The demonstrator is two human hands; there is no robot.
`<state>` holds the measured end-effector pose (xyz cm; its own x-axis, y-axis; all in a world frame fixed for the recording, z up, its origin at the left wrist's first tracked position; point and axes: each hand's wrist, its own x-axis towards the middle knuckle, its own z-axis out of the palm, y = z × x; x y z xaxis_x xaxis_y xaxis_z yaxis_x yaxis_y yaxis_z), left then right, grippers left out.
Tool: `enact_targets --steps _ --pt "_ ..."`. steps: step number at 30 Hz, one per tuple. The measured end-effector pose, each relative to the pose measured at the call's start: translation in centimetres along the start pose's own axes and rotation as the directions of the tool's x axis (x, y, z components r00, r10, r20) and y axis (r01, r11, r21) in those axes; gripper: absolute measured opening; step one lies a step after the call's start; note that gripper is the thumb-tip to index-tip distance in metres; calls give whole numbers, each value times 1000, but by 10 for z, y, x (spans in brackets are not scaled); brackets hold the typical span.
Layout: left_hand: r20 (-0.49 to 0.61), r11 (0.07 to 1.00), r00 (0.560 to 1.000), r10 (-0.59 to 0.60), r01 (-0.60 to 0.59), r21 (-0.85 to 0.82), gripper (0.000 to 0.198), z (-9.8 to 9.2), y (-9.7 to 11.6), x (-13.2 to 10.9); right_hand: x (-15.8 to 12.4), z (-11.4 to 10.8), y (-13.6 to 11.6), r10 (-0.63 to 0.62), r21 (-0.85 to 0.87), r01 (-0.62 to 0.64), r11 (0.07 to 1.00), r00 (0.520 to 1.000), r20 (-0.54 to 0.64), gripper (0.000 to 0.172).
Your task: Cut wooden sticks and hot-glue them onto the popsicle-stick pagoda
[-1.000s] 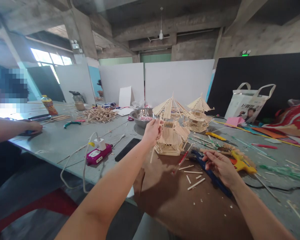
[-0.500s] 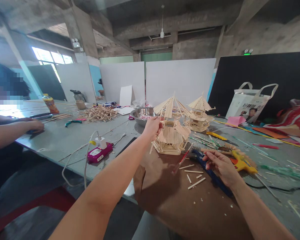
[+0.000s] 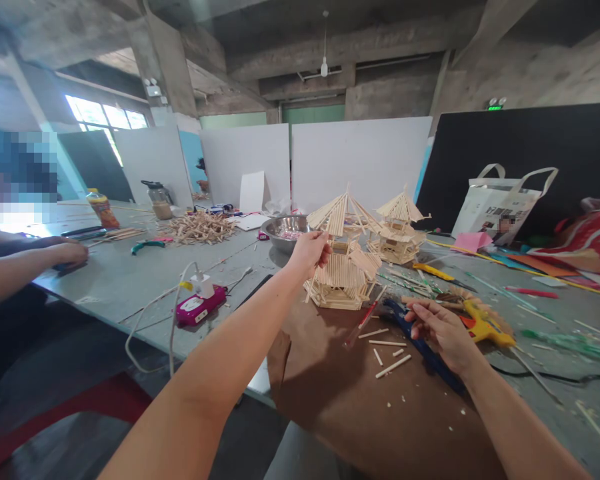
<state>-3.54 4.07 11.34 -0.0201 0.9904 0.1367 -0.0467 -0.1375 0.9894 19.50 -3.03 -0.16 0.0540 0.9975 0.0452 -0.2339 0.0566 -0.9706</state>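
Observation:
A pavilion model made of wooden sticks (image 3: 347, 267) stands on brown paper (image 3: 360, 393) in front of me. My left hand (image 3: 310, 252) is raised against the model's left side, fingers pinched on a thin wooden stick (image 3: 311, 283) that hangs down below the fist. My right hand (image 3: 443, 331) rests low on the table to the right, fingers curled over a blue-handled tool (image 3: 420, 343) beside a yellow glue gun (image 3: 485, 325). Whether it grips the tool is unclear. A second stick pavilion (image 3: 399, 230) stands just behind the first.
Loose cut sticks (image 3: 387, 350) lie on the paper. A steel bowl (image 3: 284, 231), a stick pile (image 3: 200, 228), a pink charger with cable (image 3: 199, 307) and a black phone (image 3: 253, 290) sit left. Another person's forearm (image 3: 30, 263) rests on the table's left. A paper bag (image 3: 500, 207) stands right.
My left hand has shifted slightly right and up along the pavilion's side, still pinching the stick. My right hand has stayed in place on the table.

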Motion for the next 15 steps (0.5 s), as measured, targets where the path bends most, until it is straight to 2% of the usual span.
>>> enact_targets --steps 6,15 --pt "18 998 1000 -5 6 -59 15 0 -2 2 0 1 -1 2 -9 -2 1000 1000 -4 36" --pt "19 993 999 51 -49 -110 10 3 -7 4 1 -1 2 6 -19 -6 1000 1000 7 32"
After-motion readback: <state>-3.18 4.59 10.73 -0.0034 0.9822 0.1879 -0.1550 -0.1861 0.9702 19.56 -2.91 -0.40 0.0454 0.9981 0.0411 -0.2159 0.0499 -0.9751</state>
